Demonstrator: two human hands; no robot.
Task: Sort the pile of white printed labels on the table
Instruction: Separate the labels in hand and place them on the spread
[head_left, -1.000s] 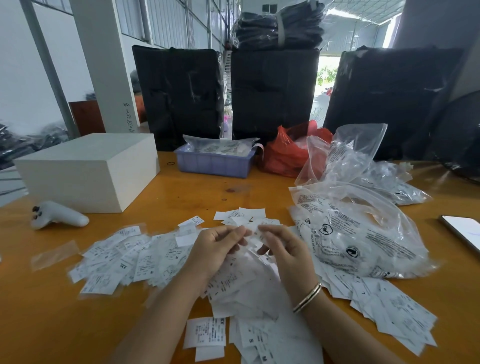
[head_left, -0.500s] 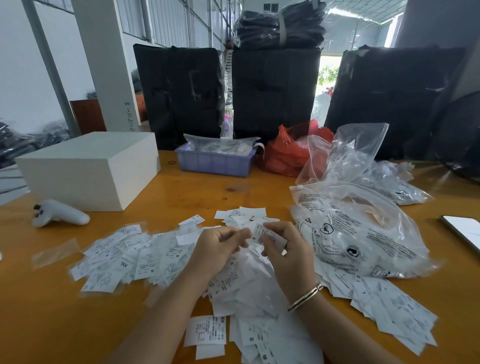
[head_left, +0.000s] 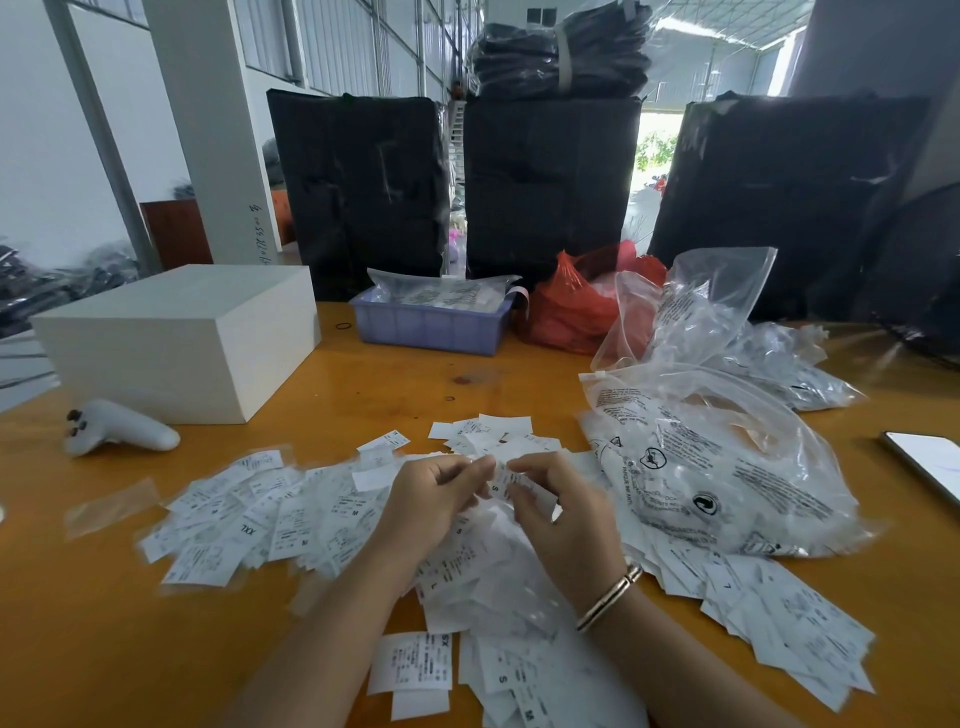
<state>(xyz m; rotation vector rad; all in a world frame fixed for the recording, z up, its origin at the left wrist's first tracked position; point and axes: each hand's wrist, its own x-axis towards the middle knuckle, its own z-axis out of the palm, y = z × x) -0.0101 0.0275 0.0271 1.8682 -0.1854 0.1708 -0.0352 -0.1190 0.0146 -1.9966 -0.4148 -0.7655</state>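
Both your hands have drawn closer together since a moment ago, and the label now sits between them.

Your left hand (head_left: 434, 506) and right hand (head_left: 563, 512) hover over the middle of the pile of labels (head_left: 322, 512) on the table (head_left: 130, 649), fingers curled, each pinching one end of a single label (head_left: 501, 480). That label runs with its long axis slanting from upper left down to lower right, printed face up, an "S" showing near your right fingertips. Left thumb and forefinger nip the top end; right fingers curl around the lower end. More labels spread left, right and toward you, beside the clear printed bag (head_left: 717, 467).
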